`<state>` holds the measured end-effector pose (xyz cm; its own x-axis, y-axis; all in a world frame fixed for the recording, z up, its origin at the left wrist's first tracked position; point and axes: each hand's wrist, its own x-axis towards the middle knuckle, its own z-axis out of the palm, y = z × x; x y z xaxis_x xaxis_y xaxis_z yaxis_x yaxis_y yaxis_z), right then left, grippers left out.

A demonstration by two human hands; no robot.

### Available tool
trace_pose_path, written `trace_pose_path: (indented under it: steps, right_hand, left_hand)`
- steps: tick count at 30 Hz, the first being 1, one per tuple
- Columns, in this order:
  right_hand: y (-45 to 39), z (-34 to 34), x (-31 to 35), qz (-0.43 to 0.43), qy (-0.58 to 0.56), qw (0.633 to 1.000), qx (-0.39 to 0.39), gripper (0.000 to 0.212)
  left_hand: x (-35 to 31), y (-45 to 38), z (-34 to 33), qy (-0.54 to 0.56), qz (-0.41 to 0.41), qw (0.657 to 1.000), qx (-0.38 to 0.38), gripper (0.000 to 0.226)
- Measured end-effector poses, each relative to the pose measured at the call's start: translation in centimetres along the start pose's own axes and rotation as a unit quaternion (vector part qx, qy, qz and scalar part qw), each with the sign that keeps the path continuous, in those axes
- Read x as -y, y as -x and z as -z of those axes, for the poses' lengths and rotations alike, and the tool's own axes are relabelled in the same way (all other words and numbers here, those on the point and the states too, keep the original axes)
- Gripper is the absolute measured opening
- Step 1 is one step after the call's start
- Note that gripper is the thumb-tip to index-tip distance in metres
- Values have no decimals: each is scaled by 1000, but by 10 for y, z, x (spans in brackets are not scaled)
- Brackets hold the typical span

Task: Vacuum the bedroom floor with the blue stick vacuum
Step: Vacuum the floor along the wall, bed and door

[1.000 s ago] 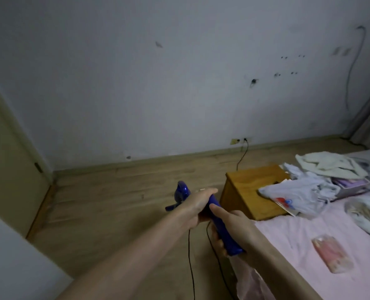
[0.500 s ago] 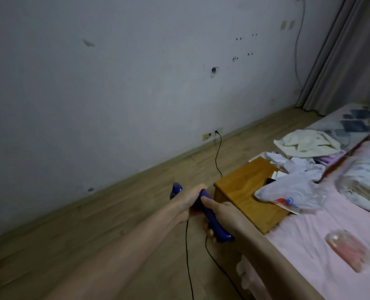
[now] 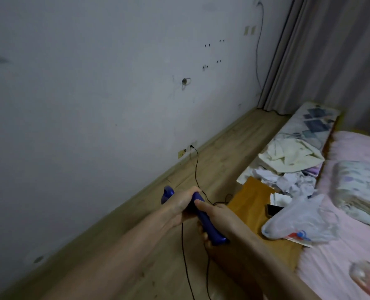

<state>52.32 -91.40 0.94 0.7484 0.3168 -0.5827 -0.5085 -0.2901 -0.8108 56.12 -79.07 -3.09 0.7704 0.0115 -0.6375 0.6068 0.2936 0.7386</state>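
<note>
Head view: both hands wrapped round the blue vacuum handle (image 3: 203, 217), held out over the wood floor (image 3: 119, 241) between wall and bed. Left hand (image 3: 179, 205) grip curled on the upper end, right hand (image 3: 217, 219) grip curled lower down, thumb along the top. Black cord (image 3: 196, 169) runs from handle to wall socket (image 3: 191, 146). Wooden desk (image 3: 248, 200) just right of the hands, plastic bag (image 3: 300, 221) on it, pink bed (image 3: 342, 245) beyond.

No legible text anywhere.

Two hands (image 3: 181, 205) (image 3: 217, 219), one blue vacuum handle (image 3: 203, 217), one black cord (image 3: 196, 167), one wooden stool (image 3: 253, 202), one plastic bag (image 3: 303, 221), one curtain (image 3: 322, 53).
</note>
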Motion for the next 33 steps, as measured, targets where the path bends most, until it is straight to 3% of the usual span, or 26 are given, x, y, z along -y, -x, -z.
trace_pose_path:
  steps: [11,20,27,29,33]
  right_hand:
    - [-134,13,112,-10,-93,988,-124,45]
    - [-268,93,184,-4,-118,970,-212,44]
    - [-362,158,243,-23,-129,964,-233,43]
    - [-387,171,253,-25,-130,963,-237,43]
    - [-449,198,275,-40,-142,955,-258,43]
  left_hand:
    - [-146,-145,1,-113,26,984,135,27]
    - [-240,-301,-55,-153,46,972,174,22]
    - [-304,-418,-98,-213,28,958,189,11]
    - [-319,-448,-106,-235,22,951,200,20]
    - [-349,-514,-119,-251,48,942,217,76]
